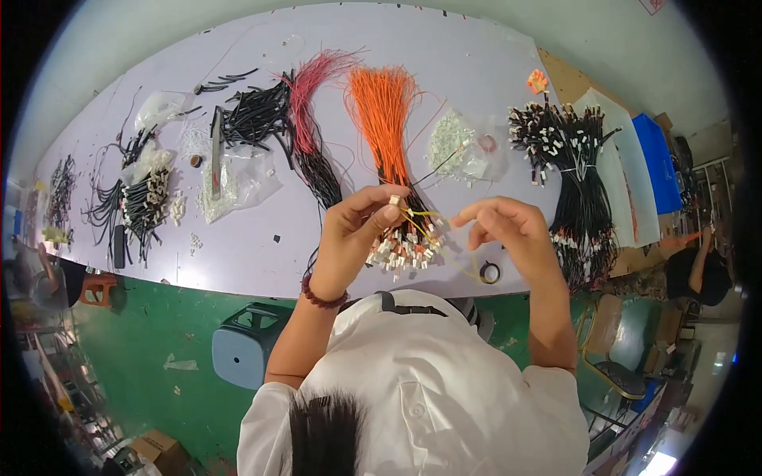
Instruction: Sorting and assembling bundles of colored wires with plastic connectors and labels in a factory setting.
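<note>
Between the thumb and forefinger of my left hand (354,232) is a small white plug connector (394,201). Thin yellow wires (425,213) run from it toward the right. My right hand (509,232) hovers to the right of these wires, its forefinger stretched out and the fingers apart, with nothing visible in its grasp. Beneath both hands lies a bundle of orange wires (383,119), whose near ends carry many white connectors (405,252). The left hand partly covers that bundle. A roll of black tape (490,273) lies just below my right hand.
Red and black wires (308,119) lie left of the orange bundle. A clear bag of small white parts (451,147) is to its right. Farther right is a tied black wire bundle (575,174). Metal tweezers or a blade-like tool (215,163) rests on another bag. A blue stool (242,349) stands below.
</note>
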The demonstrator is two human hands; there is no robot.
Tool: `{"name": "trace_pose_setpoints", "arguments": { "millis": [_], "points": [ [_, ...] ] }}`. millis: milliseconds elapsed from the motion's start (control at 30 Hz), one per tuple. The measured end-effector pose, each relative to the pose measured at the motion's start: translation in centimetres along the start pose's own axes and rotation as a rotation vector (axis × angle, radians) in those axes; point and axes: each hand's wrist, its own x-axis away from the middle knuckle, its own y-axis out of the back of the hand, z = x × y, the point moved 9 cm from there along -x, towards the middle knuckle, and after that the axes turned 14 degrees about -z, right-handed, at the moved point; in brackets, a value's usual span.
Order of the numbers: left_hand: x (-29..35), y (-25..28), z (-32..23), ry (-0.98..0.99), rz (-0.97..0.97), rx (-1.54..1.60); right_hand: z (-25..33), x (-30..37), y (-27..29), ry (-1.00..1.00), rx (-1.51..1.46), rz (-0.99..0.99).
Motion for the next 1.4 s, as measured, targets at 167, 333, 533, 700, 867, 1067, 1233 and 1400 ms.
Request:
{"name": "trace_pose_setpoints", "arguments": {
  "millis": [167, 333, 533, 700, 867, 1067, 1233, 1400],
  "points": [
    [0.3, -1.2, -1.1, -0.259, 0.077, -0.116, -1.1, -0.1, -1.9, -0.005, 0.132, 0.075],
    [0.9, -2.1, -0.7, -0.295, 0.111, -0.036, 1.1, -0.2, -2.1, 0.368, 0.299, -0.109],
    [1.8, -1.6, 0.9, -0.234, 0.094, -0.28, 1.9, 0.3, -6.1, 0.604, 0.552, 0.077],
    [2.0, 0.6, 2.1, -0.266, 0.004, -0.479, -0.8, -0.3, -6.5, 0.508, 0.553, 0.117],
    [2.1, 2.8, 3.3, -0.391, -0.029, -0.747, -2.9, -1.8, -3.5, 0.295, 0.349, -0.08],
    [0.7, 5.1, 3.3, -0.405, -0.155, -1.015, -3.1, -2.2, -2.4, 0.392, 0.719, -0.04],
    [0.2, 1.9, 2.7, -0.623, 0.022, -1.003, -1.5, -2.0, -8.7, 0.857, 1.162, 0.098],
    [-2.3, 3.6, 4.0, -0.471, 0.049, -0.881, -7.1, -4.7, -9.0, 0.385, 0.788, 0.239]
  ]
}}
